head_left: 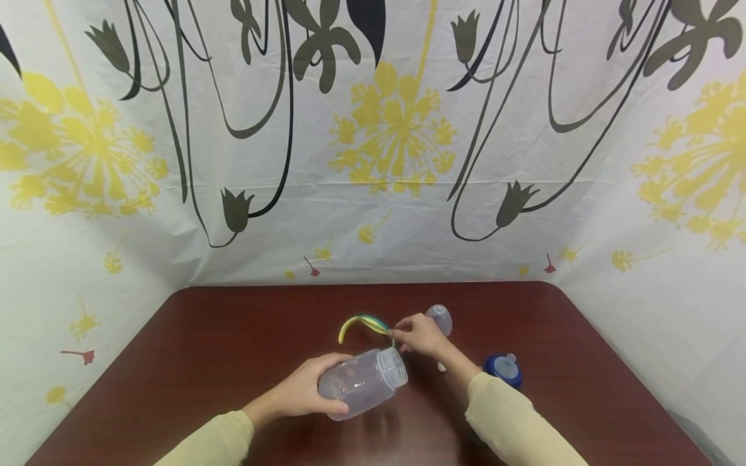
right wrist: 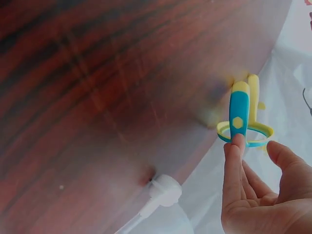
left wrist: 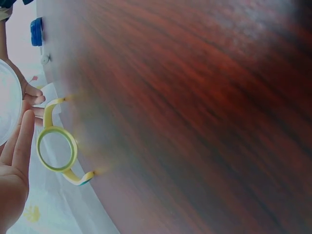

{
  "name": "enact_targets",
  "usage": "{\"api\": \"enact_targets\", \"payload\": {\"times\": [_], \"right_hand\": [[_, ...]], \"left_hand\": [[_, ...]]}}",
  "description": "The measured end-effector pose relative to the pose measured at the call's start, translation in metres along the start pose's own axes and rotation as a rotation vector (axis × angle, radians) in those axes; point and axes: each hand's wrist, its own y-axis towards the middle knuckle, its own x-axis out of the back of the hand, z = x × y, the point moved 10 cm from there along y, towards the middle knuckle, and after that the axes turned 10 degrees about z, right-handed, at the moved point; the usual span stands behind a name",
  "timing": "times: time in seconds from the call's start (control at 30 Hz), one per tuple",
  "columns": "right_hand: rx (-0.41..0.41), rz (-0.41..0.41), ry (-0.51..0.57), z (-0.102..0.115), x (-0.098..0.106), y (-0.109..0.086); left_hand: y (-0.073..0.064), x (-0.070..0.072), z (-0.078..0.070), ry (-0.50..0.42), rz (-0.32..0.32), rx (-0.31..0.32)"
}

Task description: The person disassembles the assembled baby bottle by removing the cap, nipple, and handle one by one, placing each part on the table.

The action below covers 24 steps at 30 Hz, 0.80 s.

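Observation:
My left hand (head_left: 309, 387) grips a clear plastic baby bottle (head_left: 361, 383) around its body. The bottle is tilted, its threaded open mouth facing right toward my other hand. A yellow and teal bottle handle ring (right wrist: 239, 114) with two curved grips stands on the table beyond the bottle mouth. My right hand (head_left: 421, 335) is at the ring's right end. In the right wrist view, a fingertip touches the teal grip, while the thumb is held apart from the fingers near the ring's edge. The left wrist view shows the ring (left wrist: 57, 149) side-on, grips down on the tabletop.
Behind my right hand lies a clear dome cap (head_left: 440, 318). A blue collar lid with a pale spout (head_left: 504, 370) sits right of my right forearm. Near that arm lies a white straw end piece (right wrist: 166, 190). Patterned cloth (head_left: 396, 246) hangs behind the brown table (head_left: 245, 323).

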Motion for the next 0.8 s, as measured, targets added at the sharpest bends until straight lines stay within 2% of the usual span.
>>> {"api": "enact_targets", "payload": {"times": [0.8], "right_hand": [[0.049, 0.026, -0.045, 0.020, 0.011, -0.013]], "left_hand": [[0.001, 0.003, -0.004, -0.012, -0.020, -0.012]]}}
